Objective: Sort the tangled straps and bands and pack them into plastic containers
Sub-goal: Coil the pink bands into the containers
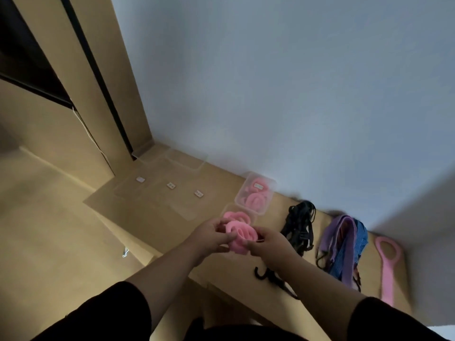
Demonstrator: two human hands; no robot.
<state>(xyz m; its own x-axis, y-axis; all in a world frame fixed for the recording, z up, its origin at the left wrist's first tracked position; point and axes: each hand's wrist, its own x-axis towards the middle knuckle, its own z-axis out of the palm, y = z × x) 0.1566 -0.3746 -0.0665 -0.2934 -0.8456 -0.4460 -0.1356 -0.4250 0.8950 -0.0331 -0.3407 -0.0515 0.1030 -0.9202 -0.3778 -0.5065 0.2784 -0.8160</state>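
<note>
Both my hands hold a rolled pink band [240, 236] over the wooden ledge [157, 225]. My left hand [211, 233] grips its left side, my right hand [269, 244] pinches its right side. Just behind it an open clear container [237, 215] holds another pink roll. A closed clear container [254, 193] with pink rolls stands further back. To the right lie a tangle of black straps [299, 223], purple and blue straps [344, 244], and a loose pink band [389, 264].
Several flat clear lids and containers [172, 187] with small labels lie along the ledge to the left, near a wooden cabinet [81, 94]. The white wall [295, 94] runs right behind the ledge. The floor drops away at the left.
</note>
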